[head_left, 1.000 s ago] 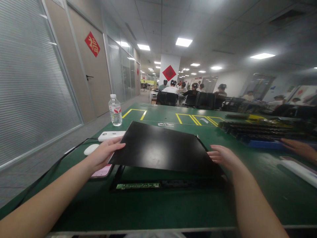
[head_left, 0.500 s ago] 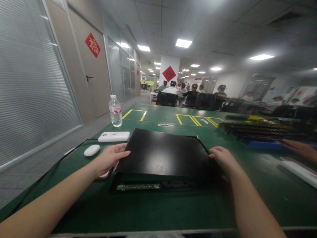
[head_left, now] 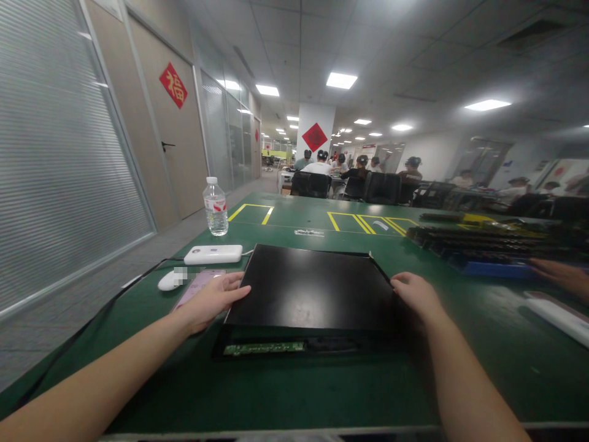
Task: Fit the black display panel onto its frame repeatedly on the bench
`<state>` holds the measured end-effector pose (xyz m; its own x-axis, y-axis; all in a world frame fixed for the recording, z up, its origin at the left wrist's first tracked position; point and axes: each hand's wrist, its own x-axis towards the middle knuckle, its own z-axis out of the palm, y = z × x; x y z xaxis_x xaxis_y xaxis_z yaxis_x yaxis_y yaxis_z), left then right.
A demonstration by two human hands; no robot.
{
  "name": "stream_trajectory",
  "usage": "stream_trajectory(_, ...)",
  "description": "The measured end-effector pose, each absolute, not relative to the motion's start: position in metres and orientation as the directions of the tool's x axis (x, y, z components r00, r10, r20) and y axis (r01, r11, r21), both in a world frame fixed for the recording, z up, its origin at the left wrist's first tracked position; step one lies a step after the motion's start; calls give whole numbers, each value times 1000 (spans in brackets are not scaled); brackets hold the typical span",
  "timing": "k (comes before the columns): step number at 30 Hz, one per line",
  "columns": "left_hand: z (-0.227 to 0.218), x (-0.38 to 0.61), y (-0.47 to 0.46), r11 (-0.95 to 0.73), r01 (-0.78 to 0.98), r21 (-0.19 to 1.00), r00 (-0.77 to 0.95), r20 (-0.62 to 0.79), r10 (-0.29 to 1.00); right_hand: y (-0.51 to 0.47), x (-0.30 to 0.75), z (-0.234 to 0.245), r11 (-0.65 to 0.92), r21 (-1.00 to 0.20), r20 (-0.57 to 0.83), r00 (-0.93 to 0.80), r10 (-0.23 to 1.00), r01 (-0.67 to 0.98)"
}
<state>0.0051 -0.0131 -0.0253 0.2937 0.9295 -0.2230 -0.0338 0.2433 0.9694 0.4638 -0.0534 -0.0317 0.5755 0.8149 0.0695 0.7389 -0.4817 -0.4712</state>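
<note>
Above the desk, the left hand pinches one side of a likely stiff, fragile panel, best edge-held; the right hand curls opposite, grip unclear.

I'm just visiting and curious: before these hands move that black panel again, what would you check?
1. Left hand on the black panel: ok, thumb over the left edge.
2. Right hand gripping firmly: cannot tell; its fingers are at the right side, but the hold is unclear.
3. Green circuit board in sight: ok, it shows along the near side, beyond the panel's edge.
4. Phone fully in view: not ok, the left hand hides part of it.
5. Water bottle upright and apart from the panel: ok.
6. White cable clear of the panel: cannot tell, its end is hidden.
</note>
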Motion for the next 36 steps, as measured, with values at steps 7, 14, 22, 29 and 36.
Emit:
stream_trajectory(7,-26,7,-13,219,-1,976,290,-209,934,-51,468,-38,-458,-441,104,550,829,772)
stream_trajectory(14,-30,1,-11,126,255,959,332,-209,920,-51,468,-41,-396,-459,190,524,831,795)
stream_trajectory(22,-37,4,-7,41,330,943,368,-168,915,-25,412,-18,-127,-527,294,320,901,841)
stream_trajectory(29,-38,5,-8,5,314,949,419,-143,896,54,287,18,239,-534,231,-132,964,811)
stream_trajectory(36,-40,6,-13,66,273,960,377,-170,911,135,198,2,218,-300,115,-192,975,929)
